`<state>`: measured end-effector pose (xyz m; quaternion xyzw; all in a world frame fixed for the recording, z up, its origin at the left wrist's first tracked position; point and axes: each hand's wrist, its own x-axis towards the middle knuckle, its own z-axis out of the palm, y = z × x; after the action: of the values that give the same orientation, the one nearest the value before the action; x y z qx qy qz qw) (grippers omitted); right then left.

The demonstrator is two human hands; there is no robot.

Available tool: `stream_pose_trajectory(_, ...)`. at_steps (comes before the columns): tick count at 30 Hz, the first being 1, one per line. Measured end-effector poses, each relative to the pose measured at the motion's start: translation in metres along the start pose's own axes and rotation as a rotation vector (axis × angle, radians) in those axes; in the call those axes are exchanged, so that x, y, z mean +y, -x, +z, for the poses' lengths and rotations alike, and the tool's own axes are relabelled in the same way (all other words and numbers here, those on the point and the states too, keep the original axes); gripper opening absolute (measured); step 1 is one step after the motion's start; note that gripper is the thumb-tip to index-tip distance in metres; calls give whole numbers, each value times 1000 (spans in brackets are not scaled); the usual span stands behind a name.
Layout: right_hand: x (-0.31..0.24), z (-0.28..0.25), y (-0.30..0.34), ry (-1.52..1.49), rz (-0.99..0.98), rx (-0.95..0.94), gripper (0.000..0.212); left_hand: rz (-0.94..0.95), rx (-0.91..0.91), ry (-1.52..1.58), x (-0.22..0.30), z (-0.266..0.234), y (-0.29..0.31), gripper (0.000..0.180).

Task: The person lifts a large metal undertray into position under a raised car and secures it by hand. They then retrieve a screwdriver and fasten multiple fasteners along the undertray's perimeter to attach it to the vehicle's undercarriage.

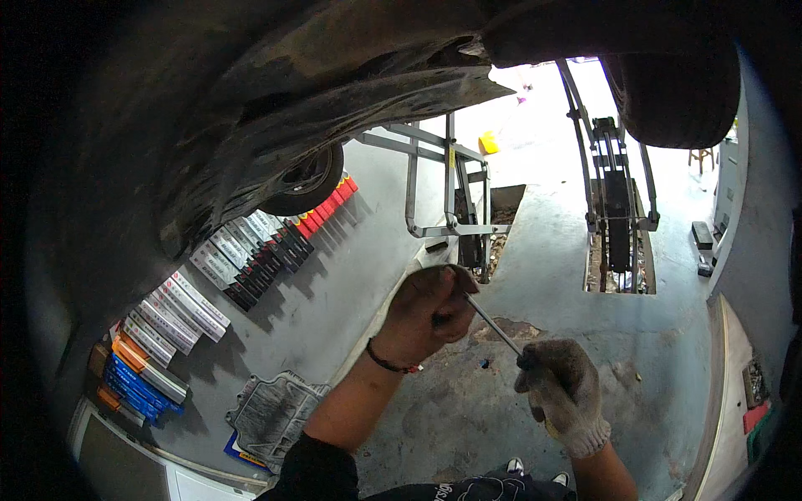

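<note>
Both my hands are raised in front of me under the dark, dirty underside of a vehicle (334, 92). A thin, straight metal rod (496, 326) slants down to the right between them. Its upper end runs into the curled fingers of my left hand (424, 311), which is bare, with a dark cord bracelet at the wrist. Around the lower end, my right hand (568, 392) is closed, wearing a grey knitted work glove with dirty fingertips. Both rod ends are hidden by the fingers, so I cannot tell its exact kind.
Metal lift arms (451, 192) stand ahead, with a second lift frame (616, 200) at the right in a floor recess. Tyres (681, 100) hang overhead. Rows of boxes (180, 313) line the left wall, above a grey ribbed panel (276, 413). A curved board (720, 392) leans at right.
</note>
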<state>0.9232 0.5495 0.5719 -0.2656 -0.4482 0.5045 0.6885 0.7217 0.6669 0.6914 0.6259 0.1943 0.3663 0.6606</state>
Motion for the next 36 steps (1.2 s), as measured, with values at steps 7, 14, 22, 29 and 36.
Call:
stream_pose_trajectory(7, 0, 26, -61, 357, -361, 11, 34, 229, 21, -450, 47, -38, -25, 42)
stream_pose_trajectory(14, 2, 50, -92, -446, 166, -202, 35, 314, -370, -320, 86, -71, -53, 35)
stream_pose_trajectory(22, 8, 67, -118, -656, 62, -356, 42, 388, -633, -524, 133, -59, -83, 43)
stream_pose_trajectory(29, -12, 84, -147, -619, -89, -343, 36, 357, -585, -211, 147, -47, -99, 51)
stream_pose_trajectory(36, -26, 83, -157, -441, -194, -309, 33, 294, -530, -213, 161, -45, -87, 56)
